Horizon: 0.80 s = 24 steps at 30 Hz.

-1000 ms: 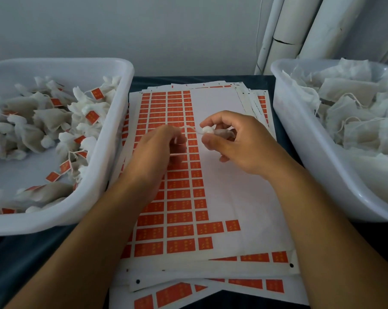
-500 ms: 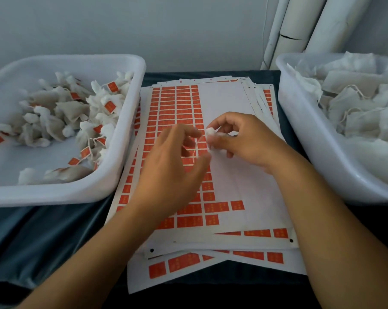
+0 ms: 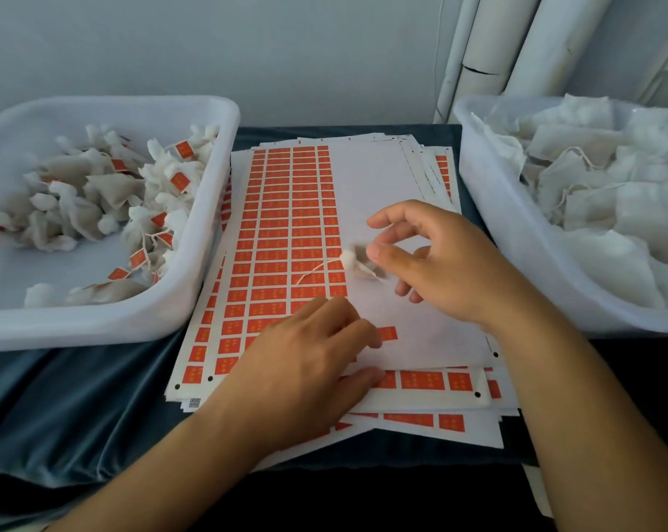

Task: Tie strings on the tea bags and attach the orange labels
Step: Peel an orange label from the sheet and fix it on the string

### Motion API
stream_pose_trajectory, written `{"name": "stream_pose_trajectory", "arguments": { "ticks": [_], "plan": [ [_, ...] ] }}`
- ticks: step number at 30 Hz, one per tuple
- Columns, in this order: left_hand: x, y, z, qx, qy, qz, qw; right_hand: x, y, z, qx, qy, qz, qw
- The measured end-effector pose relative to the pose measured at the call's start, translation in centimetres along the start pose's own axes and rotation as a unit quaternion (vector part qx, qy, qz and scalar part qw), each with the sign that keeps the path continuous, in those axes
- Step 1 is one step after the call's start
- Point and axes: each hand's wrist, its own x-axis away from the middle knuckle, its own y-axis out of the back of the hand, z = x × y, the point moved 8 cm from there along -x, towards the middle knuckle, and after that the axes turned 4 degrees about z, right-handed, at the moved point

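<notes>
The right hand (image 3: 440, 263) hovers above the label sheet (image 3: 367, 178), thumb and curled fingers pinching a tea bag (image 3: 357, 263). The left hand (image 3: 305, 362) lies low on the sheet's near edge, fingers curled down, thumb flat.

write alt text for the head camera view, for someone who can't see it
A person's right hand pinches a small tied tea bag with a loose string above a sheet of orange labels, while the left hand rests on the sheet's lower edge. White tubs of tea bags sit on either side.
</notes>
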Motion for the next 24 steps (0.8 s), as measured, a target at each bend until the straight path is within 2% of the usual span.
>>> {"name": "stream_pose_trajectory", "arguments": {
  "ticks": [4,7,11,15,16,19,22,24],
  "plan": [
    [0.2,0.5,0.4,0.022,0.010,-0.031,0.999,2.0,0.6,0.7,0.025,-0.008,0.013,1.000],
    [0.4,0.7,0.6,0.027,0.018,-0.070,0.997,4.1,0.3,1.3,0.037,-0.025,0.055,0.997],
    [0.5,1.4,1.0,0.028,0.045,-0.145,0.988,7.2,-0.9,1.5,-0.068,-0.047,0.113,0.990],
    [0.9,2.6,1.4,0.017,0.058,-0.216,0.975,9.1,-3.3,0.4,-0.147,-0.101,0.185,0.966],
    [1.0,2.8,1.3,0.007,0.052,-0.231,0.971,8.9,-3.8,0.0,-0.155,-0.106,0.177,0.966],
    [1.3,3.0,0.3,-0.038,0.003,-0.253,0.967,8.0,-4.3,-0.5,-0.220,-0.098,0.086,0.967],
    [1.2,2.4,-0.2,-0.012,-0.035,-0.224,0.974,7.1,-5.3,-0.4,-0.307,-0.086,0.052,0.946],
    [0.8,2.0,0.3,0.033,-0.008,-0.194,0.980,6.8,-5.6,-0.9,-0.339,-0.089,0.002,0.936]
  ]
}}
